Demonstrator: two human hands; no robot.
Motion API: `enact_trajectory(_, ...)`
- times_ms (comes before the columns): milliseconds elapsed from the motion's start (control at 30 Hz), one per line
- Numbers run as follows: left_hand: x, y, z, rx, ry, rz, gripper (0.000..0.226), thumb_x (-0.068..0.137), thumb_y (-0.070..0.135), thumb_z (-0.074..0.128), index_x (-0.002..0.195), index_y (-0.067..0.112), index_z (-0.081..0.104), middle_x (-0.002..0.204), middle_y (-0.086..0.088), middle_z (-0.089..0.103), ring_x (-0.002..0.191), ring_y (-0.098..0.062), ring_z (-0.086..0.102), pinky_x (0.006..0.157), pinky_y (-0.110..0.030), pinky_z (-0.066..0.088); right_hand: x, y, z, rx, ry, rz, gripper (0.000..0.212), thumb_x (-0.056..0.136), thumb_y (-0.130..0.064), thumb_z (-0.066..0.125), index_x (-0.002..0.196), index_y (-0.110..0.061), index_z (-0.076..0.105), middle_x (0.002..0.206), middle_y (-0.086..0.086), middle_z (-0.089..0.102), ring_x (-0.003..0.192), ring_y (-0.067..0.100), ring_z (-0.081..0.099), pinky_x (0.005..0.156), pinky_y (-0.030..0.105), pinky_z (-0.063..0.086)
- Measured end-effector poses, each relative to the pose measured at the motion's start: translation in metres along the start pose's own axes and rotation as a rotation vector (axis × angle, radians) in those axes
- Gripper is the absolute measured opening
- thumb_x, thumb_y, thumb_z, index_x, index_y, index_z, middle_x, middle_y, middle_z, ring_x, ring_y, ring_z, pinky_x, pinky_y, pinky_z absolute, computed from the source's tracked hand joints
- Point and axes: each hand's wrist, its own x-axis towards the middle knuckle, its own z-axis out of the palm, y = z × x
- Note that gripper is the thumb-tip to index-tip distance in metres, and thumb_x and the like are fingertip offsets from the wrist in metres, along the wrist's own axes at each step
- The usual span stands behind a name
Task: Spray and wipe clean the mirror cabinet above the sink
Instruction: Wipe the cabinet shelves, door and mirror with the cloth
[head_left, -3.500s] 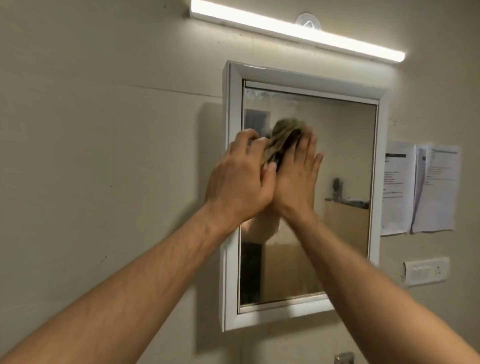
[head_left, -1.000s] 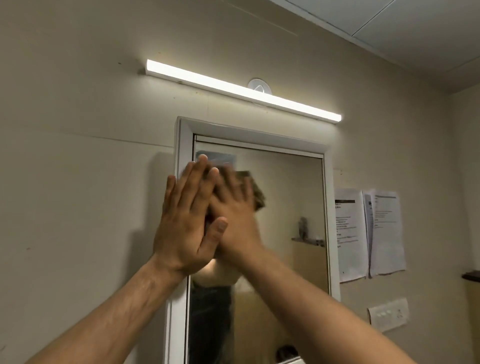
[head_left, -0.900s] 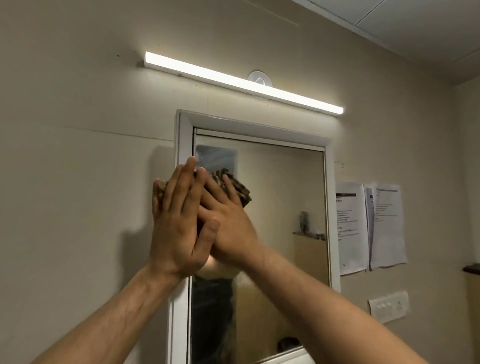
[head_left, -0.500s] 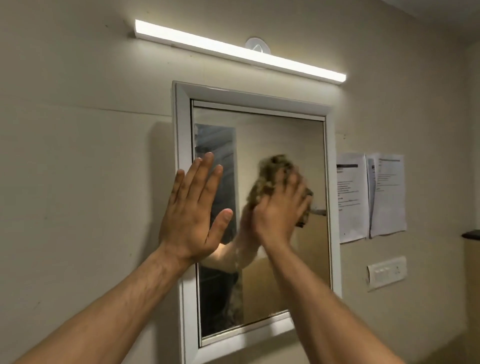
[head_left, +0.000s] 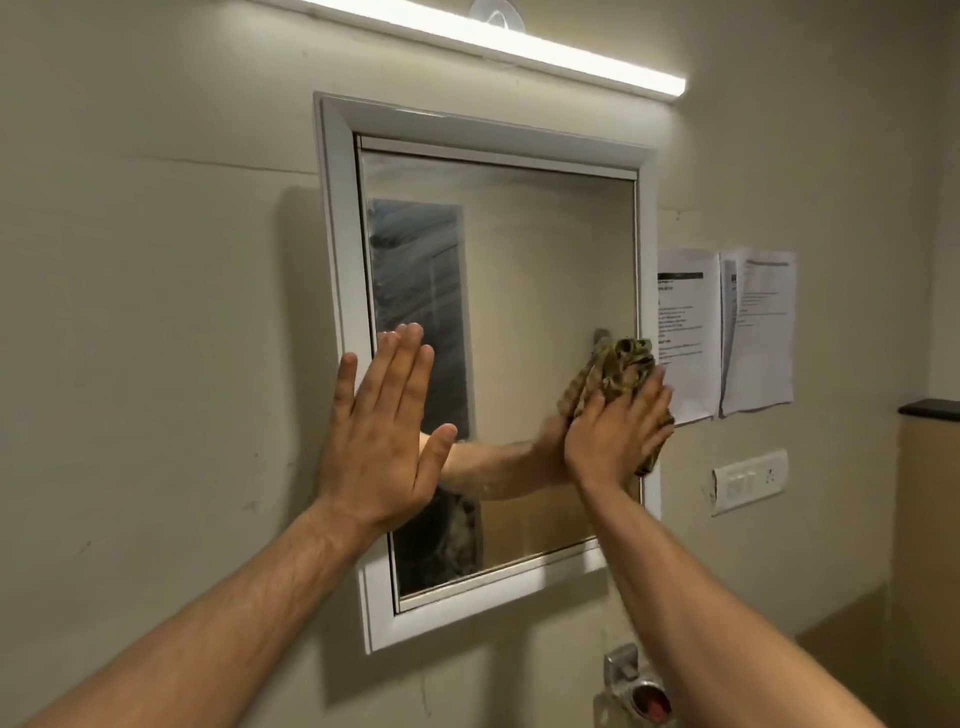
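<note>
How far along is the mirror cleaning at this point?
Done: the middle of the mirror glass reflects cleanly, so it looks wiped. In hand: the right hand presses the cloth flat at the glass's right edge; the left hand rests flat on its left edge. Left: hazy streaks in the upper left; whether the white frame is wiped cannot be told.
</note>
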Motion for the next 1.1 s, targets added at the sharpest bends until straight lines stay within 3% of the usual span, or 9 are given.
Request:
enact_trajectory(200,-0.007,0.000,0.003,-0.079,0.071,0.053,0.074,0.103,0.050,0.027,0.163,0.006,0.020,0.172,-0.014,0.014,0.159,-0.030,0.011,0.127,-0.059,0.003,-0.133,-0.009,0.023,-0.013,-0.210,-1.078,0.079,0.090,-0.040,0.053,0.163,-0.029,0.024,0.174,0.005,0.004,0.159,0.033,0.002,0.124,0.064,0.004)
enact_trajectory(300,-0.024,0.008,0.010,0.029,-0.006,0.113,0.077,0.101,0.050,0.031,0.164,0.008,0.016,0.173,-0.013,0.008,0.160,-0.032,0.008,0.126,-0.060,0.000,-0.136,0.009,0.021,0.035,-0.238,-1.239,0.067,0.098,-0.039,0.052,0.161,-0.026,0.032,0.173,0.003,0.014,0.159,0.031,0.011,0.124,0.062,0.009)
enact_trajectory(367,-0.042,0.015,0.015,0.059,-0.059,0.155,0.078,0.100,0.051,0.033,0.164,0.008,0.016,0.173,-0.014,0.006,0.160,-0.033,0.007,0.126,-0.062,0.000,-0.121,0.031,0.016,0.037,-0.217,-1.108,0.067,0.096,-0.034,0.049,0.160,-0.026,0.031,0.172,0.006,0.016,0.159,0.029,0.009,0.125,0.059,0.004)
enact_trajectory(567,-0.066,0.023,0.024,0.089,-0.149,0.116,0.079,0.101,0.056,0.028,0.165,0.011,0.013,0.173,-0.012,-0.004,0.160,-0.031,-0.003,0.125,-0.062,-0.004,-0.052,0.083,0.000,-0.073,-0.138,0.170,0.070,0.105,-0.038,0.034,0.164,-0.009,0.009,0.173,0.006,-0.004,0.159,0.028,-0.003,0.126,0.060,0.000)
enact_trajectory(667,-0.071,0.023,0.023,0.022,-0.131,0.119,0.077,0.102,0.054,0.027,0.164,0.010,0.015,0.173,-0.012,-0.001,0.160,-0.031,-0.002,0.125,-0.063,-0.001,-0.087,0.050,0.005,-0.030,-0.114,0.077,0.076,0.102,-0.041,0.034,0.163,-0.009,0.002,0.173,0.010,-0.003,0.159,0.031,-0.004,0.127,0.056,-0.002)
enact_trajectory(767,-0.072,0.026,0.017,-0.129,-0.055,0.137,0.074,0.103,0.051,0.028,0.162,0.006,0.023,0.172,-0.015,0.010,0.159,-0.034,0.007,0.123,-0.068,0.005,-0.170,0.035,0.007,0.039,-0.209,-0.348,0.087,0.095,-0.038,0.043,0.164,-0.019,-0.006,0.173,0.012,-0.006,0.159,0.033,-0.008,0.126,0.055,-0.006)
enact_trajectory(967,-0.067,0.036,0.002,-0.217,-0.036,0.055,0.075,0.104,0.052,0.025,0.161,0.003,0.024,0.170,-0.019,0.014,0.158,-0.036,0.011,0.123,-0.067,0.009,-0.190,0.068,0.001,0.022,-0.484,-1.148,0.068,0.094,-0.029,0.055,0.159,-0.023,0.035,0.172,0.004,0.009,0.160,0.029,0.001,0.127,0.056,0.002)
enact_trajectory(1033,-0.070,0.032,0.001,-0.198,-0.060,0.044,0.075,0.103,0.047,0.030,0.161,0.001,0.022,0.170,-0.019,0.011,0.159,-0.036,0.009,0.125,-0.062,0.011,-0.167,0.082,-0.003,0.016,-0.426,-1.002,0.069,0.096,-0.024,0.053,0.161,-0.024,0.029,0.173,0.005,0.008,0.160,0.028,0.001,0.127,0.054,-0.001)
enact_trajectory(1100,-0.079,0.022,0.000,-0.166,-0.096,0.029,0.075,0.102,0.045,0.032,0.162,0.001,0.018,0.171,-0.019,0.009,0.159,-0.034,0.006,0.128,-0.056,0.012,-0.162,0.085,-0.002,0.030,-0.311,-0.472,0.072,0.097,-0.024,0.043,0.164,-0.024,0.015,0.173,0.007,0.005,0.160,0.027,-0.003,0.128,0.053,-0.003)
